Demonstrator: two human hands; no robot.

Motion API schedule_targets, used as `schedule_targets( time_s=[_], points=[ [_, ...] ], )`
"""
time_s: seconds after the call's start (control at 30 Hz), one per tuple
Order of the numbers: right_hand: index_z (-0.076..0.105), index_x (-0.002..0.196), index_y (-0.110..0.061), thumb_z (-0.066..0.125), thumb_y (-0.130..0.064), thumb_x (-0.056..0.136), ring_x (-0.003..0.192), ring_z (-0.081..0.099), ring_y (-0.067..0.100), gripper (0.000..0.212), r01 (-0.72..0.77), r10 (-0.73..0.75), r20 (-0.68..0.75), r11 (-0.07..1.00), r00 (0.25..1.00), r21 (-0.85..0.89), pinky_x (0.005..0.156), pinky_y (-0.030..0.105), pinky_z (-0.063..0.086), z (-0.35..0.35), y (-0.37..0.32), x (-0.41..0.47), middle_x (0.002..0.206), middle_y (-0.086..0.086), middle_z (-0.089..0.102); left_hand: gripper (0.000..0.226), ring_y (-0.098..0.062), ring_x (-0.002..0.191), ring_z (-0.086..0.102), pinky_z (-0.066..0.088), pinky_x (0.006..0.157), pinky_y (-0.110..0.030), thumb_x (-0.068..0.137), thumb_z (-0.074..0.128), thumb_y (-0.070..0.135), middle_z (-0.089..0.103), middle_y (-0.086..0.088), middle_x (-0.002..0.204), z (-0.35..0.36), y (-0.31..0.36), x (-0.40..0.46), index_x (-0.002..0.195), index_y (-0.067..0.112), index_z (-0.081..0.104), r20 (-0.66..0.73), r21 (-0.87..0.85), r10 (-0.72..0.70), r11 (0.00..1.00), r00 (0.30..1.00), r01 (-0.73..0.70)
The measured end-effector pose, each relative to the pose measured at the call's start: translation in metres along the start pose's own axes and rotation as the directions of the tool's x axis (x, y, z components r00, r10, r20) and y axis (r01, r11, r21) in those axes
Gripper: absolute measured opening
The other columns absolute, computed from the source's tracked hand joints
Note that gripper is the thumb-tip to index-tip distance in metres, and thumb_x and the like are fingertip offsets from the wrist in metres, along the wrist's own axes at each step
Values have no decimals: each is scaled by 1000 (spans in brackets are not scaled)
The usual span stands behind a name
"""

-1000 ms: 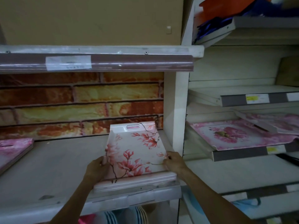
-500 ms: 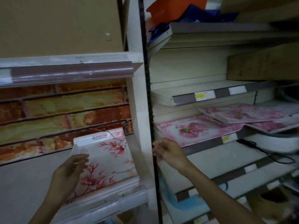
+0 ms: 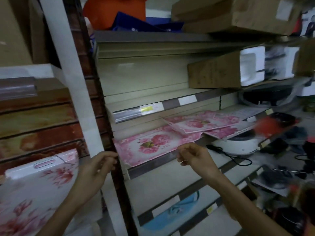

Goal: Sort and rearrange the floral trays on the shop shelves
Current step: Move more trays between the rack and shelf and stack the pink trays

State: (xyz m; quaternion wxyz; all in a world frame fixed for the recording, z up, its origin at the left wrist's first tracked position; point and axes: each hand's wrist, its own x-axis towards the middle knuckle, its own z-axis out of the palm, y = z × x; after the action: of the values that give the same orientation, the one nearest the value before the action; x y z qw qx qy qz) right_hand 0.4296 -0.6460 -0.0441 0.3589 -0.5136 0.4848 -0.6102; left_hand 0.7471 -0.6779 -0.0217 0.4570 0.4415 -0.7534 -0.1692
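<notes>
A pink rose tray (image 3: 153, 147) lies flat on the middle shelf of the right bay, its front edge over the shelf rail. My right hand (image 3: 194, 157) pinches that front edge near its right end. My left hand (image 3: 97, 167) curls at the tray's left corner, in front of the dark upright post (image 3: 109, 133); I cannot tell whether it grips. Two more pink rose trays (image 3: 201, 124) overlap further right on the same shelf. A white magnolia tray (image 3: 34, 193) with a slot handle rests on the left bay's shelf, with no hand on it.
A white round appliance (image 3: 235, 145) with a black cord sits under the right end of the tray shelf. Cardboard boxes (image 3: 214, 74) stand on the shelves above. A blue item (image 3: 179, 208) lies on a lower shelf. Dark goods crowd the far right.
Both hands have left the magnolia tray and moved right to the pink rose tray. My view has swung right and closer to the right bay.
</notes>
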Motion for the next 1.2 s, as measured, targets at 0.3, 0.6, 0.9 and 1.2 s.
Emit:
schedule_targets(
  time_s=[0.3, 0.6, 0.9, 1.2],
  points=[
    [66, 96, -1, 54, -8, 98, 70, 67, 17, 14, -47, 38, -92, 994, 995, -98, 63, 26, 58, -85, 15, 33, 76, 6, 70, 11, -19, 65, 68, 61, 67, -37, 99, 53, 13, 64, -15, 102, 123, 57, 88, 105, 10, 61, 96, -407, -243, 875, 965, 261],
    [63, 85, -12, 54, -8, 98, 71, 65, 19, 17, -40, 24, -144, 993, 989, -109, 62, 26, 55, -116, 22, 67, 77, 7, 68, 27, -44, 95, 65, 53, 90, -52, 100, 50, 30, 58, -22, 108, 215, 82, 155, 118, 10, 51, 411, -594, -441, 534, 798, 602],
    [63, 91, 1, 53, -7, 98, 74, 65, 23, 14, -95, 48, -222, 975, 974, -203, 70, 34, 57, -139, 31, 108, 80, 13, 67, 17, -42, 110, 62, 54, 85, -60, 96, 58, 18, 62, -25, 118, 275, 60, 204, 106, 5, 58, 533, -669, -465, 280, 707, 688],
    [62, 75, -5, 53, -7, 98, 73, 66, 27, 24, -212, 178, -331, 975, 927, -68, 54, 21, 56, -138, 37, 142, 77, 16, 65, 33, -37, 99, 58, 59, 67, -58, 90, 46, -6, 61, -29, 114, 288, 51, 218, 122, -2, 46, 467, -739, -417, 301, 780, 603]
  ],
)
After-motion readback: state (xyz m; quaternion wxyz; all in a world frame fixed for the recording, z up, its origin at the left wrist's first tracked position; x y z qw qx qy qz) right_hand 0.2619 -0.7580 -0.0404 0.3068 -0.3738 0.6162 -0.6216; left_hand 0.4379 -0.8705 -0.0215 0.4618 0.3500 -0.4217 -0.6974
